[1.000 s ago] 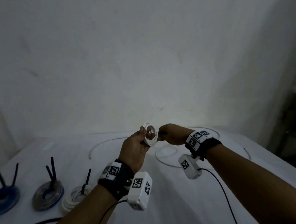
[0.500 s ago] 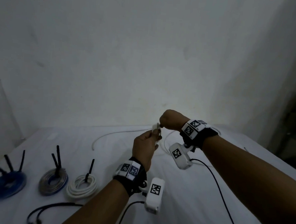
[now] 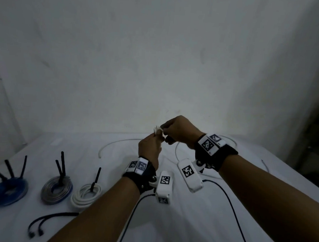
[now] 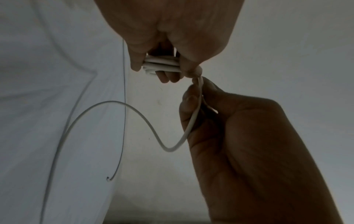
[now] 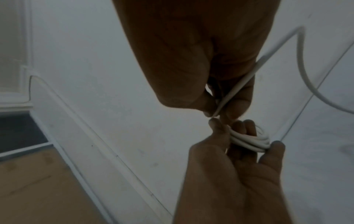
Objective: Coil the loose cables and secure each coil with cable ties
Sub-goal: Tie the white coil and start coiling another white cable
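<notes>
A small white cable coil (image 3: 156, 129) is held above the table, gripped between the thumb and fingers of my left hand (image 3: 155, 139). In the left wrist view the coil (image 4: 162, 64) shows as a few stacked turns. My right hand (image 3: 166, 132) sits just above and right of it, pinching the cable's loose strand (image 4: 197, 100) right next to the coil (image 5: 249, 141). The rest of the white cable (image 3: 117, 142) trails in a long loop on the white cloth.
Three tied coils lie at the left of the table: blue (image 3: 8, 190), grey (image 3: 57, 189) and white (image 3: 86, 193), each with black ties sticking up. A black cable (image 3: 44, 219) lies near the front edge. The wrist cameras' black leads (image 3: 231, 208) cross the cloth.
Both hands have lifted and shifted right. The coil has gone from a face-on ring to edge-on, and my right hand has moved from beside it to above it.
</notes>
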